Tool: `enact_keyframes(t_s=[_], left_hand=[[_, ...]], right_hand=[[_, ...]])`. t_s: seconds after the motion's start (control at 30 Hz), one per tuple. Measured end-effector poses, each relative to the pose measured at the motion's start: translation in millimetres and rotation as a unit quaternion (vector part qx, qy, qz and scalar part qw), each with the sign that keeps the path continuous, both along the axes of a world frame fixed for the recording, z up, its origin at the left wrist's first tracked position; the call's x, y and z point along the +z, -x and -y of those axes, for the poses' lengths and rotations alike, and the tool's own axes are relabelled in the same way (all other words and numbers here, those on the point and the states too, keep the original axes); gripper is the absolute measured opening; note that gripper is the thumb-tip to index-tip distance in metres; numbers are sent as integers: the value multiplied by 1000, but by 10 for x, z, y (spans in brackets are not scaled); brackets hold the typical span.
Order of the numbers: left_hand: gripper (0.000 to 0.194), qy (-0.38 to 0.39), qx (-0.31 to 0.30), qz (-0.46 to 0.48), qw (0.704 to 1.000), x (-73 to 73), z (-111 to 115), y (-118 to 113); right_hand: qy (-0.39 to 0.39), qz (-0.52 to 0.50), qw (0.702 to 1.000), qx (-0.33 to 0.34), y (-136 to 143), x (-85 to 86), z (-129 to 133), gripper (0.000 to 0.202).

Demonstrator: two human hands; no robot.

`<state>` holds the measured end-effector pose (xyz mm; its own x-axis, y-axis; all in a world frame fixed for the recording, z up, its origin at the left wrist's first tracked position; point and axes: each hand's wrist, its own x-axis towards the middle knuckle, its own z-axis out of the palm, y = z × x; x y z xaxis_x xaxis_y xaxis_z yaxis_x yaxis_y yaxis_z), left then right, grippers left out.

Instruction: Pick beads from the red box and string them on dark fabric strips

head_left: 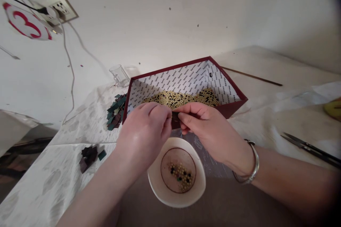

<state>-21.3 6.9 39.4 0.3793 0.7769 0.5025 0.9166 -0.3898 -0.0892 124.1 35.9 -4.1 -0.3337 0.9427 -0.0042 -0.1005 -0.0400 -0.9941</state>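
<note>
A small dark piece (pixel 175 116) is held up between two bare hands, in front of the near edge of a bead box and above the far rim of a bowl. The right hand (pixel 204 118) has its thumb and fingers pinched on the piece's right end. The left hand (pixel 149 126) meets the left end with fingers curled together; its back hides the tips, so whether they clamp the piece cannot be told.

The piece is small and mostly covered, so a loose pinch could let it slip, probably into the bowl (pixel 176 199) below. Pale and black beads lie in the bowl, where a dark scrap might be hard to pick out.

Just beyond is the open dark-red box (pixel 170 78), holding many more beads (pixel 170 96). Both hands are close to its front edge; a knock there could shake it and scatter beads.

To the left, flat green and dark pieces (pixel 115 112) lie heaped against the box, with a clear glass mug (pixel 119 75) behind. A careless left elbow could spread the smaller dark pile (pixel 89 156) on the cloth-covered worktop (pixel 263 113). Black scissors (pixel 310 147) lie beyond the right wrist, points towards the hands, a possible snag if that arm swings outward.
</note>
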Motion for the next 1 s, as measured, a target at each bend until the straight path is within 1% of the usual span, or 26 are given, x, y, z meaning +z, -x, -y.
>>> enact_keyframes(t_s=[0.1, 0.27, 0.47, 0.57, 0.67, 0.83, 0.9, 1.0], left_hand=[[8, 4, 6, -4, 1000, 1, 11, -11], [10, 5, -26, -20, 999, -40, 30, -51], [9, 7, 14, -7, 1000, -25, -15, 8], [9, 24, 11, -6, 1000, 4, -9, 12], [7, 34, 4, 20, 999, 62, 33, 22], [6, -12, 21, 100, 995, 173, 105, 89], [6, -19, 10, 117, 993, 183, 111, 98], [4, 4, -43, 105, 994, 155, 97, 78]], right_hand=[[13, -5, 1000, -2, 2, 21, -1, 18], [14, -20, 1000, -5, 15, 60, 1, 15], [4, -7, 1000, -3, -5, 39, 3, 19], [6, -4, 1000, -1, -11, 26, 2, 19], [-5, 8, 1000, 2, -16, 21, 6, 20], [-14, 25, 999, 14, -27, 33, 32, 20], [-4, 21, 1000, 18, -25, 35, 38, 19], [21, -6, 999, 30, -18, 26, 37, 19]])
